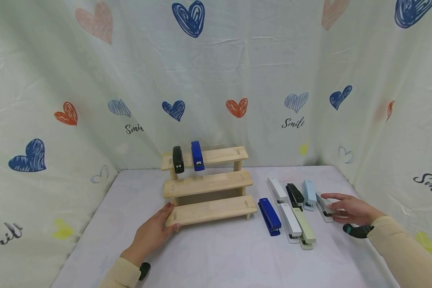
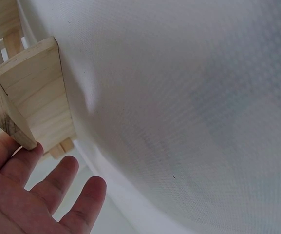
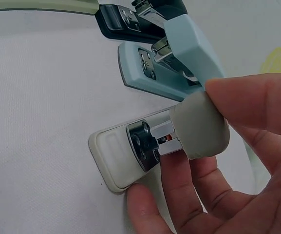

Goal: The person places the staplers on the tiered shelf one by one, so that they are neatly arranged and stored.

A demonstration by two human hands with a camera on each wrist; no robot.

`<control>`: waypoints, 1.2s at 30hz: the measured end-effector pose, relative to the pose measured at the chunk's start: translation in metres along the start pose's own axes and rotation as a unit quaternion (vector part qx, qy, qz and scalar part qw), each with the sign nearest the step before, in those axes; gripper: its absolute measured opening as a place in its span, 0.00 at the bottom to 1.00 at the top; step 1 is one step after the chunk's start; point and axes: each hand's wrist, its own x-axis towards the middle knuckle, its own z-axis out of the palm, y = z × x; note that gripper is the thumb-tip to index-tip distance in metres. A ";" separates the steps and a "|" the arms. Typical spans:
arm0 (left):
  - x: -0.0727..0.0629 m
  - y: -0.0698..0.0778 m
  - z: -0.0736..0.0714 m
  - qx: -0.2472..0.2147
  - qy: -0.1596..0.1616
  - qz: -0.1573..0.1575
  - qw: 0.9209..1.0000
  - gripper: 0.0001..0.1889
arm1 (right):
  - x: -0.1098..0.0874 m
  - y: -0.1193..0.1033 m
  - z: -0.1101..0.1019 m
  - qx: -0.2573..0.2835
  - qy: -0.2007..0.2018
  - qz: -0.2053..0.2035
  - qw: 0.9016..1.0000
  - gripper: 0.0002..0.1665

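Observation:
A three-tier wooden rack [image 1: 210, 210] stands on the table, and my left hand [image 1: 153, 230] holds the left end of its lowest board. In the left wrist view, two fingertips [image 2: 35, 148] touch the board's corner and the other fingers spread away. My right hand [image 1: 356, 210] grips a grey stapler [image 3: 201, 124] at the far right, thumb on one side, fingers on the other. The stapler's base [image 3: 116, 156] lies close over the table. Beside it is a light blue stapler [image 1: 309, 194]. On the rack's top board sit a black stapler [image 1: 178, 159] and a blue stapler [image 1: 197, 156].
Between rack and right hand lie another blue stapler [image 1: 269, 216], two white staplers [image 1: 276, 189], a second black stapler [image 1: 294, 195] and a pale green stapler [image 1: 304, 226]. Curtains [image 1: 209, 80] printed with hearts hang behind and at the sides of the table [image 1: 201, 256].

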 end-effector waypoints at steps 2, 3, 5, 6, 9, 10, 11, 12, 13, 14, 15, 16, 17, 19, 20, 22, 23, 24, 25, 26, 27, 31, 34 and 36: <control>0.000 0.000 0.000 0.000 0.000 0.000 1.000 0.39 | 0.000 -0.001 0.000 -0.006 0.000 0.000 1.000 0.32; 0.000 -0.001 0.000 0.000 -0.001 -0.001 1.000 0.40 | 0.001 -0.001 0.000 -0.009 -0.001 0.000 1.000 0.32; 0.000 0.000 -0.001 -0.003 -0.004 -0.005 1.000 0.39 | 0.001 -0.002 -0.001 -0.014 -0.007 0.000 1.000 0.32; 0.000 0.000 -0.001 -0.004 -0.005 -0.006 1.000 0.39 | 0.001 -0.003 -0.002 -0.016 -0.010 0.000 1.000 0.33; 0.000 -0.001 -0.001 -0.004 -0.006 -0.007 1.000 0.39 | 0.002 -0.005 -0.002 -0.015 -0.022 0.002 1.000 0.33; 0.000 -0.001 -0.001 -0.005 -0.005 -0.008 1.000 0.39 | 0.002 -0.006 -0.003 -0.013 -0.025 0.002 1.000 0.32; 0.000 -0.001 -0.001 -0.005 -0.004 -0.007 1.000 0.39 | 0.002 -0.007 -0.003 -0.011 -0.026 0.003 1.000 0.32; 0.000 -0.001 -0.001 -0.005 -0.004 -0.007 1.000 0.39 | 0.003 -0.007 -0.003 -0.008 -0.028 0.004 1.000 0.31; 0.000 -0.001 -0.001 -0.004 -0.004 -0.007 1.000 0.39 | 0.003 -0.007 -0.003 -0.004 -0.029 0.005 1.000 0.30; 0.000 -0.001 -0.001 -0.004 -0.003 -0.007 1.000 0.39 | 0.003 -0.006 -0.003 -0.001 -0.030 0.007 1.000 0.30; 0.000 -0.001 -0.001 -0.004 -0.004 -0.006 1.000 0.39 | 0.003 -0.006 -0.004 0.002 -0.030 0.008 1.000 0.29; 0.000 -0.001 -0.001 -0.003 -0.003 -0.006 1.000 0.39 | 0.003 -0.005 -0.004 0.006 -0.030 0.010 0.999 0.29; 0.000 -0.001 0.000 -0.002 -0.003 -0.005 1.000 0.39 | 0.003 -0.004 -0.005 0.010 -0.030 0.011 0.999 0.28; 0.000 0.000 0.000 -0.002 -0.002 -0.003 1.000 0.39 | 0.003 -0.002 -0.006 0.014 -0.030 0.012 0.999 0.28; 0.000 0.000 -0.001 -0.003 -0.001 -0.002 1.000 0.39 | 0.003 -0.002 -0.006 0.015 -0.030 0.011 0.999 0.27; 0.000 0.001 -0.001 -0.002 0.000 -0.001 1.000 0.39 | 0.002 0.000 -0.006 0.018 -0.029 0.012 0.999 0.27; 0.000 0.001 -0.001 -0.003 0.000 0.000 1.000 0.39 | 0.002 0.000 -0.006 0.018 -0.027 0.012 0.999 0.27; 0.000 0.001 -0.001 -0.003 0.001 0.000 1.000 0.39 | 0.002 0.000 -0.006 0.018 -0.025 0.012 0.999 0.27; 0.000 0.001 -0.001 -0.003 0.001 0.000 1.000 0.39 | 0.002 0.000 -0.006 0.018 -0.023 0.013 0.999 0.28; 0.000 0.001 -0.001 -0.003 0.001 0.000 1.000 0.39 | 0.002 0.000 -0.006 0.018 -0.021 0.014 1.000 0.28; 0.000 0.001 -0.001 -0.002 0.001 0.001 1.000 0.39 | 0.001 0.000 -0.005 0.019 -0.018 0.015 1.000 0.28; -0.001 0.001 -0.001 -0.003 0.000 0.001 1.000 0.39 | 0.000 0.001 -0.004 0.020 -0.010 0.017 1.000 0.27; 0.000 0.000 0.000 -0.004 0.001 0.001 1.000 0.40 | -0.001 0.001 -0.004 0.023 -0.006 0.018 1.000 0.26; 0.000 0.000 0.000 -0.005 0.002 0.001 1.000 0.40 | -0.001 0.002 -0.005 0.026 -0.005 0.018 1.000 0.25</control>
